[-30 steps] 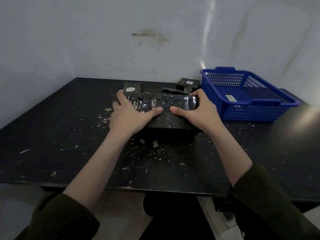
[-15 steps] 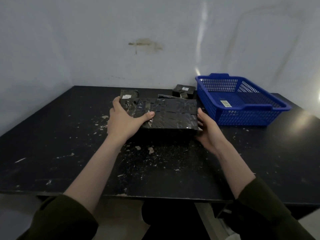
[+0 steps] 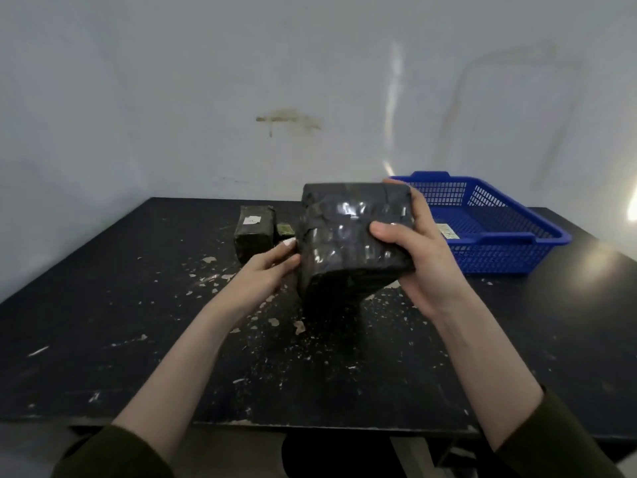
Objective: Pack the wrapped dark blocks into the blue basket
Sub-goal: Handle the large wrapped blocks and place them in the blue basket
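Above the table (image 3: 103,305), the right hand (image 3: 424,263) gripped a block (image 3: 351,236); the left hand (image 3: 265,274) touched its side, fingers straight; basket (image 3: 499,257) far right

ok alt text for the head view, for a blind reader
A person's right hand grips a wrapped dark block above a black table, the left hand touching its side. A blue basket sits at right, a smaller block behind.
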Demonstrator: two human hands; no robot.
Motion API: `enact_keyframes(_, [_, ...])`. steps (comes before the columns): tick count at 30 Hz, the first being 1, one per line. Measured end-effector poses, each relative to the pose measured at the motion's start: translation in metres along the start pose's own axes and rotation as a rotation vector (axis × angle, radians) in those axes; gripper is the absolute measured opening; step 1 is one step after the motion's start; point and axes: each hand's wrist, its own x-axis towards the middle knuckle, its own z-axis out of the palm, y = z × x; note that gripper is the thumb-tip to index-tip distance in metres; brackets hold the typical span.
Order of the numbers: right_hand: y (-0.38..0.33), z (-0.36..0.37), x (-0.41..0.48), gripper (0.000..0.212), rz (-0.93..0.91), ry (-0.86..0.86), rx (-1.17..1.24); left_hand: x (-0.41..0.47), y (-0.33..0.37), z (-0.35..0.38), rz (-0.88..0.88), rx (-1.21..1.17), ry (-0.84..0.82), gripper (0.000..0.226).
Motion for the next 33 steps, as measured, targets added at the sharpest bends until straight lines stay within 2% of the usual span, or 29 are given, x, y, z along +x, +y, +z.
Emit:
enact_keyframes(1, [0.002, 0.004, -0.001, 0.067, -0.007, 0.003, -0.048, -0.006, 0.008, 0.002, 0.024, -0.007, -0.006, 0.041])
enact_keyframes(2, [0.004, 0.008, -0.001, 0.066, -0.015, 0.007, -0.079, -0.011, 0.018, 0.005, 0.031, -0.060, -0.004, 0.040])
enact_keyframes(5, [0.012, 0.016, -0.001, 0.064, -0.040, 0.017, -0.135, -0.023, 0.046, 0.010, 0.093, -0.319, -0.006, 0.054])
enact_keyframes(7, [0.015, 0.021, -0.002, 0.065, -0.050, 0.007, -0.155, -0.026, 0.054, 0.011, 0.162, -0.280, 0.003, 0.061])
enact_keyframes(10, [0.019, 0.027, -0.004, 0.063, -0.053, -0.022, -0.139, -0.025, 0.056, 0.015, 0.154, -0.203, 0.129, 0.082])
enact_keyframes(19, [0.020, 0.030, -0.005, 0.055, -0.081, 0.006, -0.213, -0.027, 0.053, 0.023, 0.152, -0.203, 0.208, 0.070])
enact_keyframes(23, [0.020, 0.026, -0.009, 0.052, -0.070, -0.018, -0.188, -0.031, 0.051, 0.025, 0.177, -0.129, 0.246, 0.080])
enact_keyframes(26, [0.018, 0.023, -0.010, 0.049, -0.053, -0.026, -0.146, -0.032, 0.048, 0.023, 0.192, -0.142, 0.217, 0.083])
enact_keyframes(30, [0.021, 0.029, -0.011, 0.048, -0.068, -0.004, -0.212, -0.034, 0.045, 0.017, 0.187, -0.184, 0.172, 0.078])
enact_keyframes(33, [0.026, 0.028, -0.013, 0.045, -0.049, -0.081, -0.200, -0.037, 0.040, 0.012, 0.176, -0.251, 0.170, 0.073])
